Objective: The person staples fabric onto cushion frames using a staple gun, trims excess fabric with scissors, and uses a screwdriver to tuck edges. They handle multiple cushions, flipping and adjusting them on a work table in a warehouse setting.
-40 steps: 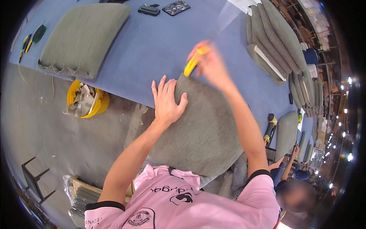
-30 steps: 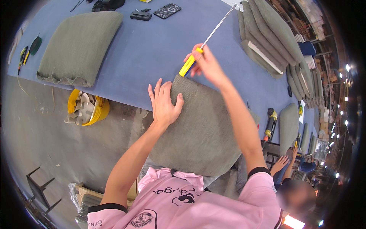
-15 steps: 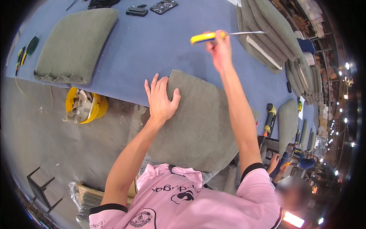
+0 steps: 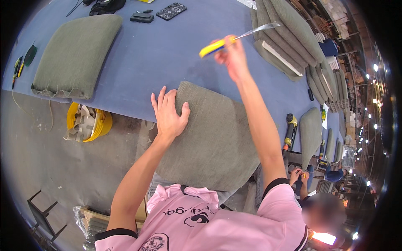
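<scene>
A grey-green upholstered cushion panel (image 4: 209, 138) lies in front of me, its far part on the blue table and its near part over the edge against my body. My left hand (image 4: 171, 115) rests on the panel's left edge with its fingers spread. Raised above the table, beyond the panel, my right hand (image 4: 231, 56) is closed round a screwdriver (image 4: 211, 48) with a yellow and blue handle. Its long thin metal shaft points right, toward a stack of similar cushions (image 4: 284, 37); motion blurs the shaft.
On the blue table (image 4: 142, 54) lie another cushion (image 4: 77, 56), a patterned phone (image 4: 171, 11), a black case (image 4: 142, 16) and a yellow-black power tool (image 4: 290, 130). A yellow bucket of scraps (image 4: 100, 125) stands at the left edge. A co-worker's hands (image 4: 300, 175) are at right.
The screwdriver has tilted: its handle end is lower and its tip higher. The whole view has shifted slightly, and my left hand keeps its place on the panel.
</scene>
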Tool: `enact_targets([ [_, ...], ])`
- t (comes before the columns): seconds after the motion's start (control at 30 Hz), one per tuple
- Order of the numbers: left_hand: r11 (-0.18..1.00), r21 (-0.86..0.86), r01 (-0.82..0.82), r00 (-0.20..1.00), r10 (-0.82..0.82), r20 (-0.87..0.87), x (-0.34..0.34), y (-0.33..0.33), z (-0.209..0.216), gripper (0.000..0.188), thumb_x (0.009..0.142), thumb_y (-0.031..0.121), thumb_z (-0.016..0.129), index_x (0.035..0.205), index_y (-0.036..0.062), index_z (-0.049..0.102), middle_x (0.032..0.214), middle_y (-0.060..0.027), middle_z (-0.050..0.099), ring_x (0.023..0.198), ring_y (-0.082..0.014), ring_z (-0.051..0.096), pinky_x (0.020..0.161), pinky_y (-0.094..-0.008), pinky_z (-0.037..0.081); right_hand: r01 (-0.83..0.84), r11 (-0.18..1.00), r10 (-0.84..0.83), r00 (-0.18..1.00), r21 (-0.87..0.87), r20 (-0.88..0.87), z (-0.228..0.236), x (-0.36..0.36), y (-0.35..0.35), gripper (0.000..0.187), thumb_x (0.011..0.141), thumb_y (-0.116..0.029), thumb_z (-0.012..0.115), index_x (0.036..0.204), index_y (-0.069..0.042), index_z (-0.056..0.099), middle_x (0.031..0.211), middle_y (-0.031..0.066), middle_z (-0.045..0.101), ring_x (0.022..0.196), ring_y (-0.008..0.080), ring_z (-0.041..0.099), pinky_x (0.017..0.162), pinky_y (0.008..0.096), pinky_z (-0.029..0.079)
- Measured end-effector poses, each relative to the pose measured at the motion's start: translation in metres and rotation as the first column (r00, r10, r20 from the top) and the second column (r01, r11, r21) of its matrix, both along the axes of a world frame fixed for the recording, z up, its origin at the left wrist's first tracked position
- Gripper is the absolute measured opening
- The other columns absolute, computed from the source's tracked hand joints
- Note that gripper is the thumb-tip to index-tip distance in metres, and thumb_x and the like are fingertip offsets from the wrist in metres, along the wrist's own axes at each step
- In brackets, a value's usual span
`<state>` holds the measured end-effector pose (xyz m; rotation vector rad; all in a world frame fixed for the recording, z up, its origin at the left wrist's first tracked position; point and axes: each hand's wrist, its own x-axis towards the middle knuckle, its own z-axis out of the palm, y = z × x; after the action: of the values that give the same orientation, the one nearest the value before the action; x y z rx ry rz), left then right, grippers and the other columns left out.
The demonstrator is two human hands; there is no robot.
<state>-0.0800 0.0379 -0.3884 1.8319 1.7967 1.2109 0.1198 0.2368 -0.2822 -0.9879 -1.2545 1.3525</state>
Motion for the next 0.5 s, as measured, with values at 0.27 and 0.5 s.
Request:
enact_targets([
  [0.27, 1.0, -0.009, 0.01, 1.0, -0.01, -0.009, -0.001, 0.001, 0.0, 0.058, 0.098, 0.032, 0.069, 0.141, -0.0059, 0.057, 0.143, -0.02, 0.064, 0.155, -0.0444, 0.041, 0.132, -0.067, 0.013, -0.093, 0.995, 0.097, 0.992, -0.048, 0.083, -0.008, -0.023, -0.014, 0.03, 0.118, -0.04, 0.052, 0.128, -0.013, 0.046, 0.107, 0.0139, 0.077, 0.066, 0.0128, 0.066, 0.054, 0.0271, 0.05],
  [0.5, 1.0, -0.024, 0.01, 1.0, -0.01, -0.012, -0.001, 0.0, -0.001, 0.058, 0.098, 0.032, 0.068, 0.142, -0.0062, 0.057, 0.145, -0.0203, 0.063, 0.155, -0.0442, 0.039, 0.133, -0.0661, 0.012, -0.252, 0.95, 0.273, 0.957, -0.185, 0.099, -0.025, -0.036, -0.037, 0.027, 0.12, -0.037, 0.049, 0.129, -0.012, 0.043, 0.108, 0.016, 0.076, 0.067, 0.0136, 0.067, 0.054, 0.0275, 0.051],
])
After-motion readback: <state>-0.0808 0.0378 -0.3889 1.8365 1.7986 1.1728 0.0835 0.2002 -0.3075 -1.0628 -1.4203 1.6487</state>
